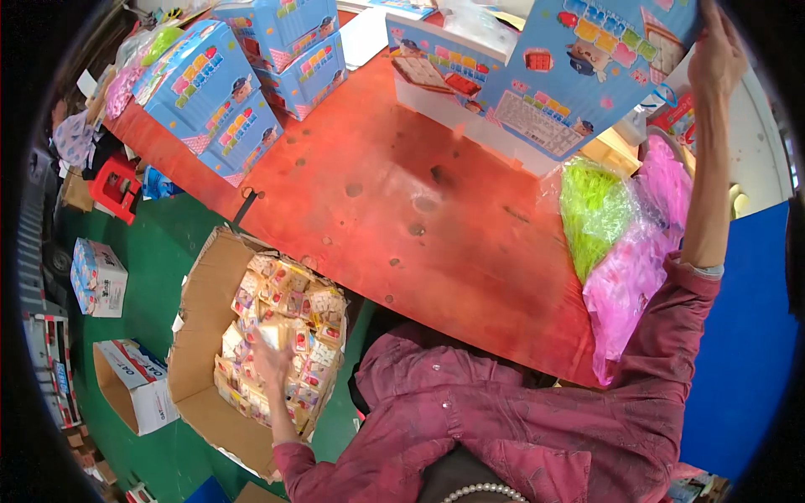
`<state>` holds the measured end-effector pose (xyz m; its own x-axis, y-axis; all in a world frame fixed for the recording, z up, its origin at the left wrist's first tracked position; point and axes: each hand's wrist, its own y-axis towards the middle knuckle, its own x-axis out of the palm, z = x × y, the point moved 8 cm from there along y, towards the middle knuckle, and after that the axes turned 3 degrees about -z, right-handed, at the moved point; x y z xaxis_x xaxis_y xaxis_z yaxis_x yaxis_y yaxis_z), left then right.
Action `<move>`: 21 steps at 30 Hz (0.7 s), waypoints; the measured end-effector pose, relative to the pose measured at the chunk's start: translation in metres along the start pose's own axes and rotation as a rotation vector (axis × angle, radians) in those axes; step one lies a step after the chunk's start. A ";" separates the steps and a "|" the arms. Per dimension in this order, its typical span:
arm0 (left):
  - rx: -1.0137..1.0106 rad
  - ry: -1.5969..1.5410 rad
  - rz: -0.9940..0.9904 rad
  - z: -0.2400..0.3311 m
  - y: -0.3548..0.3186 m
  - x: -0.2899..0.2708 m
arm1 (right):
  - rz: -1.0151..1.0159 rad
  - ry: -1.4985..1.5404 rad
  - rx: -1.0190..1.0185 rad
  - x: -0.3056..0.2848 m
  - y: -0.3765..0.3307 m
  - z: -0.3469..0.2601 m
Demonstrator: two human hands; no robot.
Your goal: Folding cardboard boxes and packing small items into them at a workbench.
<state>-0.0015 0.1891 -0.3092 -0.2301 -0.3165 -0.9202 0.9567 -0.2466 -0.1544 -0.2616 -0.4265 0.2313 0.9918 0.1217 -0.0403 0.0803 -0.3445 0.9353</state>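
Note:
A large open cardboard box [199, 335] stands to the left of the table, holding many small wrapped snack packets [312, 350]. My left hand [272, 356] reaches down into it, touching the packets near the middle. Motion smears its fingers, and whether a packet is in them is unclear. At the upper right, my right hand [719, 59] is raised with the arm stretched out. It grips the edge of a tall blue printed carton [558, 92] on the far side of the red table [402, 226]; part of the fingers is hidden behind the edge.
Bags of green shredded filler [594, 210] and pink shredded filler [625, 281] lie on the table's right side. Blue printed boxes [210, 92] stand at the far left. On the green floor are a red stool [116, 186], a white-and-blue carton [101, 277] and an open carton [138, 386].

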 end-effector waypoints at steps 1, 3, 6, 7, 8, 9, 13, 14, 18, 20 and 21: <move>0.018 0.056 -0.027 -0.009 0.007 0.031 | 0.002 -0.002 -0.015 -0.005 -0.004 0.009; 0.039 0.173 -0.064 -0.031 0.009 0.071 | 0.042 0.135 0.121 -0.008 -0.018 0.022; -0.011 0.345 -0.161 -0.062 0.009 0.115 | 0.137 0.303 0.429 -0.003 -0.034 0.032; 0.058 0.325 -0.147 -0.044 0.009 0.114 | 0.122 0.347 0.404 -0.006 -0.033 0.036; 0.125 0.305 -0.133 -0.028 0.010 0.109 | 0.106 0.391 0.380 -0.008 -0.032 0.037; 0.145 0.306 -0.141 -0.014 0.018 0.101 | 0.102 0.352 0.375 -0.014 -0.032 0.038; 0.350 0.209 -0.073 0.008 0.050 0.033 | 0.156 0.383 0.386 -0.004 -0.036 0.018; 0.290 -0.073 -0.075 0.019 0.067 0.003 | 0.167 0.406 0.356 -0.002 -0.038 0.010; 0.530 -0.639 0.073 0.199 0.072 -0.169 | 0.264 0.457 0.379 -0.004 -0.043 -0.005; 0.655 -0.667 0.105 0.275 0.072 -0.208 | 0.250 0.493 0.359 -0.006 -0.043 0.000; 0.752 -0.673 0.024 0.324 0.068 -0.215 | 0.236 0.519 0.338 -0.010 -0.042 0.007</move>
<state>0.0552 -0.0561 -0.0055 -0.4874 -0.7224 -0.4904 0.6549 -0.6739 0.3419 -0.2743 -0.4195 0.1904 0.8163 0.4113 0.4056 -0.0221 -0.6794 0.7335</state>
